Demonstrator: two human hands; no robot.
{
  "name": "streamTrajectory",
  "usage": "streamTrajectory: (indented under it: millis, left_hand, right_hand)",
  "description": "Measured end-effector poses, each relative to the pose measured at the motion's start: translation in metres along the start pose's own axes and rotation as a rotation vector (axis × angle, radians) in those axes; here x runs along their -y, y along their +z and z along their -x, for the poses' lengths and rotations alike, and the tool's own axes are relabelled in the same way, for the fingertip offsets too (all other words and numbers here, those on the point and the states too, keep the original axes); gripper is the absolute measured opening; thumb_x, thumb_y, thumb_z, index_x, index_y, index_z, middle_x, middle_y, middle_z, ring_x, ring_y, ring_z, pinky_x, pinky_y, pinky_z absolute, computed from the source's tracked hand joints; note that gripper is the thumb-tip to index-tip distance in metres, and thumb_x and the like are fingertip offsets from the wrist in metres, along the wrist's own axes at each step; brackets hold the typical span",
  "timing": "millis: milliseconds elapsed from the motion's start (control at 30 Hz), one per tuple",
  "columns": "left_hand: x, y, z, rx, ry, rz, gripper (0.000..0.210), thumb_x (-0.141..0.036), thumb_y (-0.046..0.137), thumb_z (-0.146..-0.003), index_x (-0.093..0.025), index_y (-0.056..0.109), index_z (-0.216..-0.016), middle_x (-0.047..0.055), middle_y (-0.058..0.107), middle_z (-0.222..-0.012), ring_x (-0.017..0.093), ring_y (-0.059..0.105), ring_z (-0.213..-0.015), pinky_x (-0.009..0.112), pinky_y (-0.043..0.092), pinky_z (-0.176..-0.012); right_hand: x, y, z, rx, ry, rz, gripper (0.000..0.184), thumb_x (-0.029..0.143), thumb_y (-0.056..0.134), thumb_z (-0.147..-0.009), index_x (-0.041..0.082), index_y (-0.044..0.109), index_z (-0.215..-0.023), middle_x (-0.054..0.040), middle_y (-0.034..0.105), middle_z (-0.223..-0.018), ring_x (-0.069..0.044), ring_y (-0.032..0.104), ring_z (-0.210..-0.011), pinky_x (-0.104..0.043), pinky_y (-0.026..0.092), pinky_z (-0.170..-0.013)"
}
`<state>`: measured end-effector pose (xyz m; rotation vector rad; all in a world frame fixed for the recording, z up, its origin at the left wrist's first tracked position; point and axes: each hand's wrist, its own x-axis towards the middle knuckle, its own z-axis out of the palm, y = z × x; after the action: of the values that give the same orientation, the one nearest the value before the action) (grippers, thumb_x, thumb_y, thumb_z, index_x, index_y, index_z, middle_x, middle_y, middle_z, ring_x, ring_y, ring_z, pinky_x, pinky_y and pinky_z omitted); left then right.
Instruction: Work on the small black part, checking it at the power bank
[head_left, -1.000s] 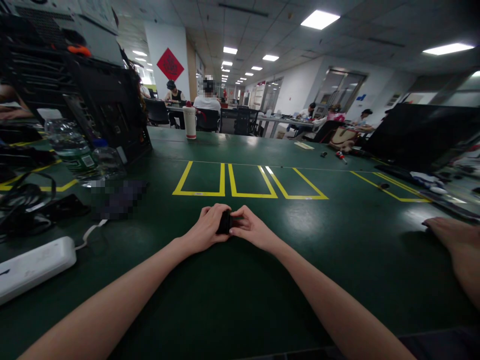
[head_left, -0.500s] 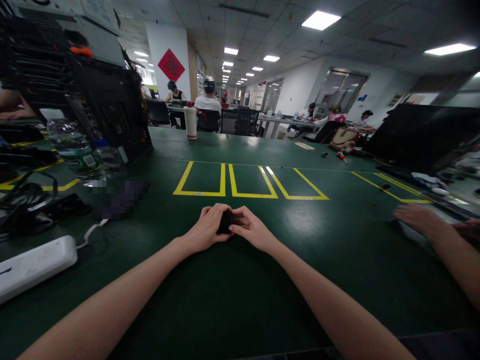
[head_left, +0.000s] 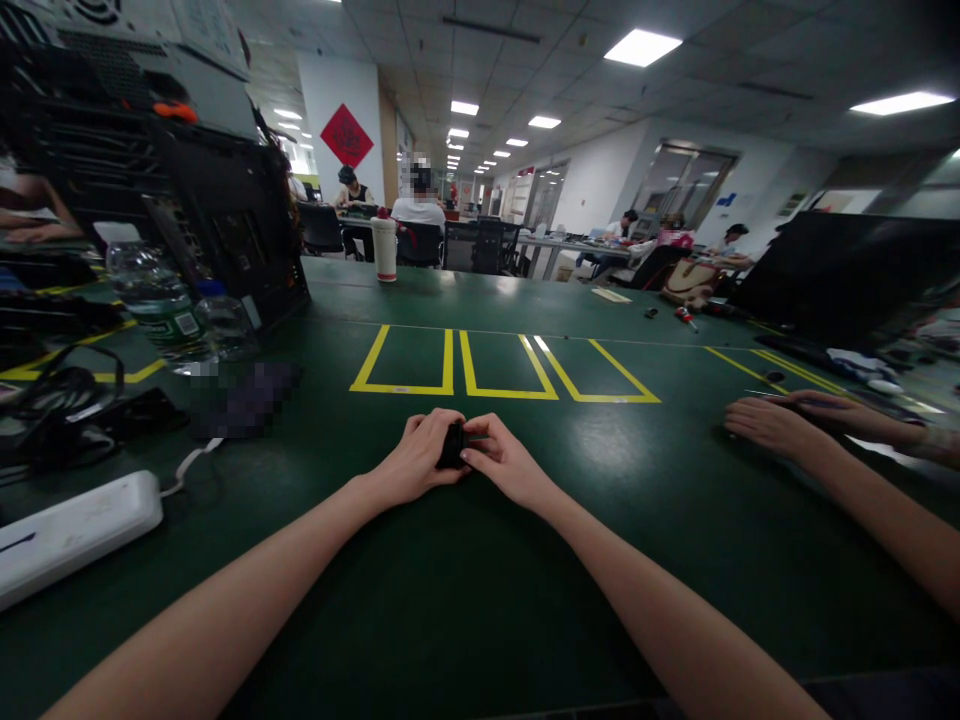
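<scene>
At the middle of the table [head_left: 420, 620], just short of the yellow tape boxes [head_left: 501, 366], both hands are together on a small black object [head_left: 452, 444]: the left hand [head_left: 417, 460] cups it from its side, the right hand [head_left: 501, 464] pinches it from the other, fingertips meeting over the top, so it sits clamped between them right above the green mat. What the object is, I can't tell; it's mostly hidden by fingers. The risk as I judge it: that piece is small and the grip is all fingertips, so one twist or hard pry could pop it loose, and on this dark surface a black part skidding off would be hard to spot, especially if it ran toward the cables [head_left: 60, 400] and white power strip [head_left: 75, 530] at the left edge. Over by the right edge a co-worker's hands [head_left: 772, 420] are spread on the table, near enough that a wide elbow from either side could bump. Against the earlier frames, the person's own hands have barely budged, same clamp, same spot, while the co-worker's hands have slid further in along the right edge and now both show, and the view has tipped down a touch.
</scene>
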<state>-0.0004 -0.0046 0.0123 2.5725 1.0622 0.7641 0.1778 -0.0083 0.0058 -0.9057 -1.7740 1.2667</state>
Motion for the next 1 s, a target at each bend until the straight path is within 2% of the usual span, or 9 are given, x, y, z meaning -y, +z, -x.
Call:
streamTrajectory:
  millis: [100, 333, 567, 767, 900, 1000]
  left_hand:
    - [0.0018, 0.0025, -0.0004, -0.018, -0.004, -0.008, 0.048, -0.027, 0.058, -0.075, -0.022, 0.031, -0.114, 0.006, 0.045, -0.109, 0.023, 0.046, -0.103, 0.043, 0.029, -0.093]
    - [0.0035, 0.0033, 0.0003, -0.017, -0.001, -0.015, 0.05, -0.024, 0.059, -0.073, -0.024, 0.032, -0.114, 0.006, 0.046, -0.109, 0.023, 0.047, -0.103, 0.043, 0.03, -0.093]
    - [0.0004, -0.0007, 0.0003, 0.001, 0.0, 0.002, 0.046, -0.026, 0.056, -0.076, -0.023, 0.032, -0.114, 0.006, 0.046, -0.11, 0.023, 0.047, -0.102, 0.042, 0.03, -0.093]
    - [-0.0007, -0.0009, -0.0001, 0.001, -0.004, 0.005, 0.046, -0.028, 0.056, -0.076, -0.022, 0.031, -0.115, 0.007, 0.045, -0.11, 0.023, 0.046, -0.104, 0.042, 0.03, -0.093]
    - [-0.0002, -0.0009, 0.0006, 0.003, -0.003, 0.0, 0.046, -0.026, 0.057, -0.076, -0.022, 0.032, -0.114, 0.007, 0.045, -0.111, 0.023, 0.045, -0.103, 0.042, 0.029, -0.094]
    - [0.0011, 0.0004, 0.0008, 0.003, 0.006, -0.002, 0.048, -0.024, 0.057, -0.075, -0.023, 0.031, -0.115, 0.006, 0.044, -0.111, 0.022, 0.045, -0.104, 0.042, 0.029, -0.094]
  right_hand:
    - [0.0002, -0.0002, 0.0, -0.002, 0.009, -0.003, 0.031, 0.02, 0.055, -0.077, 0.022, 0.044, -0.106, -0.005, 0.049, -0.108, -0.018, 0.055, -0.097, -0.037, 0.049, -0.082]
    - [0.0042, -0.0018, 0.0035, 0.073, -0.009, -0.049, 0.03, 0.018, 0.059, -0.075, 0.022, 0.044, -0.1, -0.0014, 0.051, -0.104, -0.016, 0.054, -0.101, -0.038, 0.043, -0.091]
    - [-0.0015, -0.0001, 0.0008, 0.04, 0.016, -0.062, 0.022, 0.021, 0.055, -0.078, 0.023, 0.044, -0.097, -0.0022, 0.051, -0.101, -0.018, 0.057, -0.095, -0.036, 0.05, -0.079]
    - [-0.0004, 0.0, 0.0003, 0.025, 0.019, -0.034, 0.031, 0.02, 0.055, -0.078, 0.024, 0.043, -0.106, -0.0038, 0.048, -0.108, -0.017, 0.057, -0.093, -0.036, 0.05, -0.08]
    - [0.0038, -0.0016, 0.0021, 0.073, 0.01, -0.045, 0.027, 0.018, 0.055, -0.077, 0.023, 0.045, -0.102, -0.0027, 0.05, -0.107, -0.017, 0.055, -0.098, -0.037, 0.048, -0.085]
    - [0.0048, -0.0022, 0.0034, 0.091, 0.01, -0.047, 0.031, 0.016, 0.059, -0.075, 0.023, 0.043, -0.101, -0.0015, 0.05, -0.104, -0.017, 0.054, -0.102, -0.037, 0.045, -0.089]
